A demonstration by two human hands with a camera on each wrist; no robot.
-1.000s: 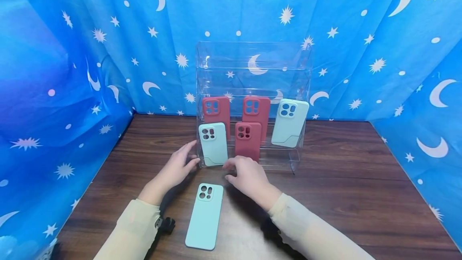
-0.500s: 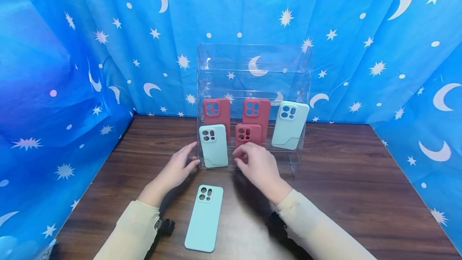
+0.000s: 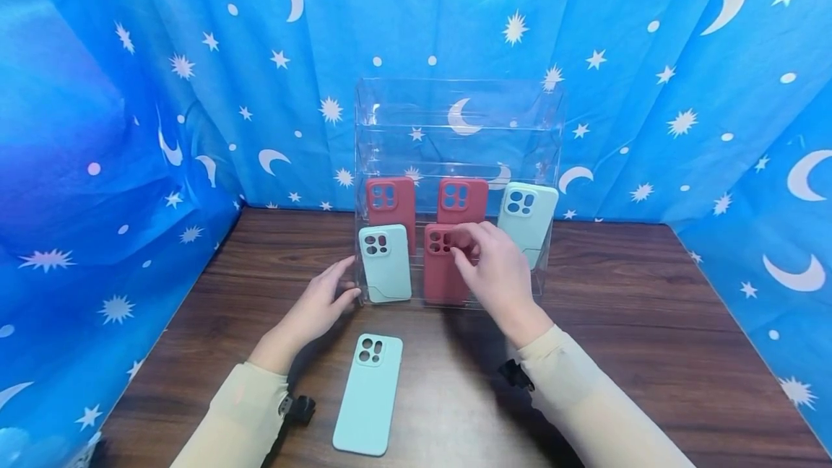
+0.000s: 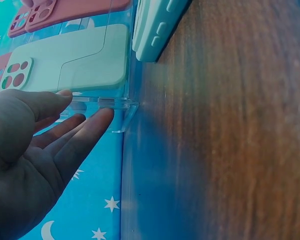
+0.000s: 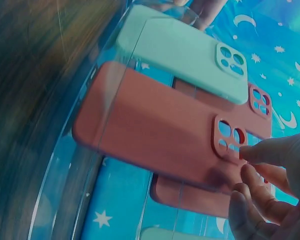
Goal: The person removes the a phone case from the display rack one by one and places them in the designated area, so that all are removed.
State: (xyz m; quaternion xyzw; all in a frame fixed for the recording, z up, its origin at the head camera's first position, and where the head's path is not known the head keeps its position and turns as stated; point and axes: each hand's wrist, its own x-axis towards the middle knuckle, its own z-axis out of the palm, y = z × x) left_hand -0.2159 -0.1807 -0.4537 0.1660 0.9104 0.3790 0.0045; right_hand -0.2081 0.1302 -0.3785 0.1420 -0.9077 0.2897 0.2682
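My left hand [image 3: 318, 302] rests its loosely extended fingers at the lower left side of a clear acrylic stand [image 3: 455, 143]. Beside it, a mint phone case [image 3: 383, 263] leans in the stand's lowest tier. My right hand [image 3: 497, 269] is at the upper right corner of a red phone case [image 3: 444, 276] in that tier. In the right wrist view its thumb [image 5: 265, 152] lies over the camera cutout and the other fingers are bent; firm contact cannot be told. Flat on the table lies another mint phone case [image 3: 368, 396].
Behind, one tier up, stand two more red phone cases [image 3: 403, 208] and a mint phone case [image 3: 526, 215]. The wooden table [image 3: 637, 352] meets a blue star-and-moon cloth [image 3: 617, 107] at the back and sides.
My right hand has moved up and rightward, from the red case's bottom edge to its upper right corner. The left hand and all the cases stay where they were.
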